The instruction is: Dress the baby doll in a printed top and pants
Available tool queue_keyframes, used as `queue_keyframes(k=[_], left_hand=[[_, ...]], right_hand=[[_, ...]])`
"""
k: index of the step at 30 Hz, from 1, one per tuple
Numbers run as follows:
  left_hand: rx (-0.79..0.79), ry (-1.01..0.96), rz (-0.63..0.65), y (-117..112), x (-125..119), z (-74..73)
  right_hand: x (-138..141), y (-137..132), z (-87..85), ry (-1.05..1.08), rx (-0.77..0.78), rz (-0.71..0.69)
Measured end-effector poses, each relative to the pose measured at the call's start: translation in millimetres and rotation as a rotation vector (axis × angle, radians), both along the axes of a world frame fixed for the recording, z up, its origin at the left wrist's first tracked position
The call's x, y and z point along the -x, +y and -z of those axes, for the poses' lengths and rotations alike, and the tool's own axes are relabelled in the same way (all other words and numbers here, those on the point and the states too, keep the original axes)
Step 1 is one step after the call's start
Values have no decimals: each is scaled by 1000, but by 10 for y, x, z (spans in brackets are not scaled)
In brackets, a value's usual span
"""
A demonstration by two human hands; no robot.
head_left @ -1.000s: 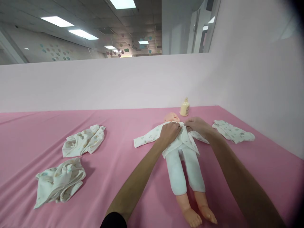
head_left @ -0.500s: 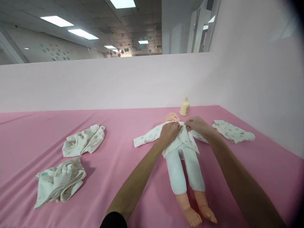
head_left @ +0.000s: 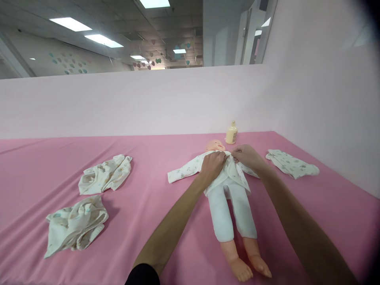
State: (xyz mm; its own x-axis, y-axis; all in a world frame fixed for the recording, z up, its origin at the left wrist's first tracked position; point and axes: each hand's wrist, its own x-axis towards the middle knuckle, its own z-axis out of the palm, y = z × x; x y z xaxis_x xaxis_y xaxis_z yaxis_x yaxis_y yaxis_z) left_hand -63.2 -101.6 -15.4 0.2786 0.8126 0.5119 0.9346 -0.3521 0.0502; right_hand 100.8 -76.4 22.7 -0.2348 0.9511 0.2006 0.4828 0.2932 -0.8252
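A baby doll (head_left: 233,211) lies on its back, its head away from me and its bare feet towards me. It wears a white patterned baby shirt (head_left: 187,169) whose front flaps part over the belly. At the neckline, my left hand (head_left: 213,166) is closed on the shirt's edge. Just to its right my right hand (head_left: 247,158) pinches the other side of the neckline. The fingertips of both hands nearly meet under the doll's chin, and whatever fastening is there is too small to make out.
A pink sheet (head_left: 142,166) covers the surface. Two crumpled patterned garments (head_left: 105,174) lie at the left, and a folded patterned garment (head_left: 292,163) at the right. A cream pump bottle (head_left: 231,133) stands behind the doll's head, near the white wall (head_left: 133,105).
The view has shifted very slightly. Both hands stay at the shirt's neckline with almost no visible movement, and the doll lies as before.
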Motion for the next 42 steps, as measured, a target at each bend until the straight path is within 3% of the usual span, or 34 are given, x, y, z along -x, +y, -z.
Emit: queue_keyframes(k=[10, 21, 31, 36, 42], left_hand=[[43, 89, 23, -45, 3, -31], [48, 43, 44, -24, 10, 2], [0, -111, 73, 45, 50, 70], [22, -198, 81, 71, 52, 86], [1, -391, 125, 107, 83, 107]], right_hand=[[44, -5, -2, -35, -31, -23], [69, -78, -36, -63, -35, -56], [47, -128, -107, 117, 144, -136], [105, -31, 25, 198, 148, -141], [206, 79, 173, 308, 131, -42]])
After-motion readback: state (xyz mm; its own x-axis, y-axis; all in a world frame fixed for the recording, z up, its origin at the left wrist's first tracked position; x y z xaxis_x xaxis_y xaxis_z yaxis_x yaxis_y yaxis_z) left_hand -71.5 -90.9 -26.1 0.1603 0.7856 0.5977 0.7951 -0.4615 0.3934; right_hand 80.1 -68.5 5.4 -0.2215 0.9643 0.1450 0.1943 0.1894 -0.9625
